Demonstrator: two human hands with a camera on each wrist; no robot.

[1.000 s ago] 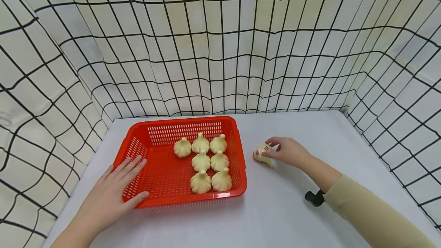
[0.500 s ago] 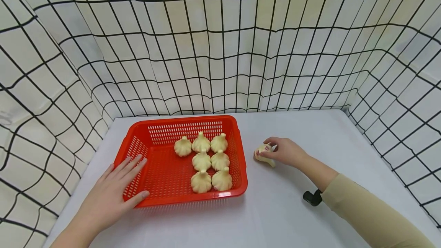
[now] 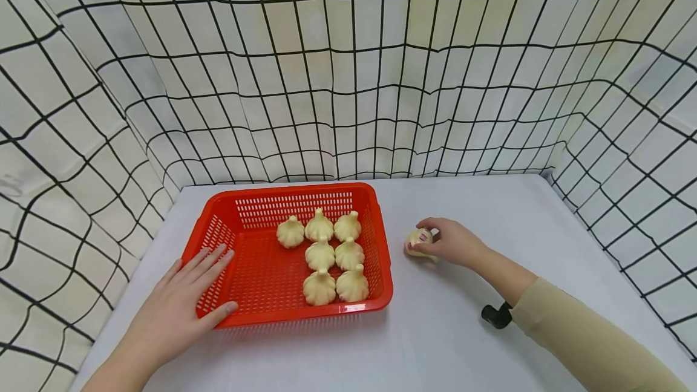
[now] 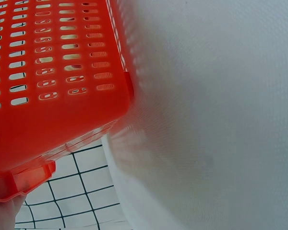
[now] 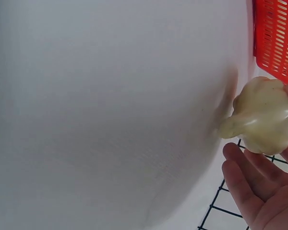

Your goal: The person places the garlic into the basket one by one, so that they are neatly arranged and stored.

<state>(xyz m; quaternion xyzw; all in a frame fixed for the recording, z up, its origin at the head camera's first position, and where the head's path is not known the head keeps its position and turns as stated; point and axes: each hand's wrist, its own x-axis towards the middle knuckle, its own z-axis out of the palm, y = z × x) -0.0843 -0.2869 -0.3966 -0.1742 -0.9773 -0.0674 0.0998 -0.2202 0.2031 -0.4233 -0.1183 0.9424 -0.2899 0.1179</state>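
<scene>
A garlic bulb point(image 3: 418, 239) with small purple marks is pinched between the thumb and finger of my right hand point(image 3: 453, 241), to the right of the basket. In the right wrist view the same bulb point(image 5: 266, 117) shows its pale ribbed side and stubby stem, with the other fingers spread below it. My left hand point(image 3: 176, 304) lies with straight fingers over the left rim of a red plastic basket point(image 3: 261, 319). Several cream-coloured garlic bulbs point(image 3: 320, 254) sit grouped in the basket's right half, stems pointing away. In the left wrist view the slotted basket wall point(image 4: 53, 110) fills the upper left.
A white-covered table point(image 3: 435, 343) carries the basket. Black netting point(image 3: 354, 86) over white sheeting encloses the back and both sides. A small black device point(image 3: 497, 316) hangs under the right wrist by the beige sleeve point(image 3: 577, 331).
The garlic bulb has turned in my right hand's fingers, so its stem shows less, and it sits slightly farther right. My left hand keeps its place on the basket.
</scene>
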